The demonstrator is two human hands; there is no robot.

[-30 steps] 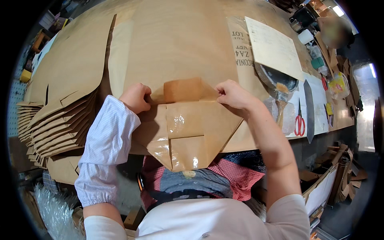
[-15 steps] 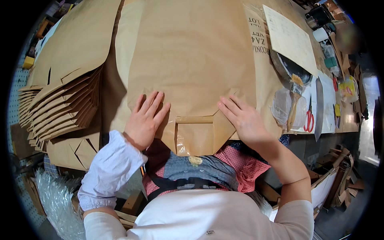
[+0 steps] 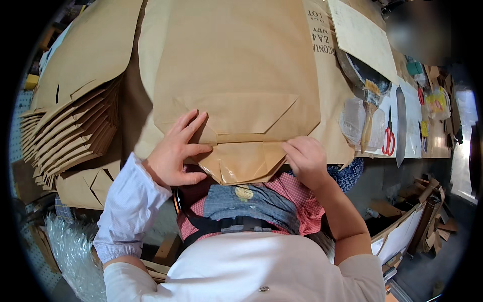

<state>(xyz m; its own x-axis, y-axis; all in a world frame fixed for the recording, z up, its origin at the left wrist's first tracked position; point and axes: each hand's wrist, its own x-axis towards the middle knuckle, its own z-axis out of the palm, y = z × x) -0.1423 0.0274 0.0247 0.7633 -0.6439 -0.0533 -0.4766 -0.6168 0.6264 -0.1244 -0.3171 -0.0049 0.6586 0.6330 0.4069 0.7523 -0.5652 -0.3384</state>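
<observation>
A large brown paper bag point(image 3: 241, 60) lies flat in front of me, its folded bottom end toward my body. The near flap point(image 3: 246, 158) of that end hangs over the table edge, with a shiny glue-like patch on its left part. My left hand point(image 3: 182, 153) rests on the left side of the fold, fingers spread, thumb apart. At the flap's right corner my right hand point(image 3: 308, 160) is closed, pinching the paper between curled fingers and thumb. A crease with slanted corners runs across the bag just beyond the flap.
A fanned stack of brown paper bags point(image 3: 75, 126) sits at the left. To the right are a glue brush point(image 3: 371, 108), a dark pan point(image 3: 354, 75) partly under a pale board point(image 3: 362, 38), red-handled scissors point(image 3: 388, 140) and a long blade point(image 3: 400, 126).
The near end of the bag has been folded differently: its open rectangular pocket is now closed over. My right hand has moved nearer and curled onto the flap; my left hand has shifted slightly.
</observation>
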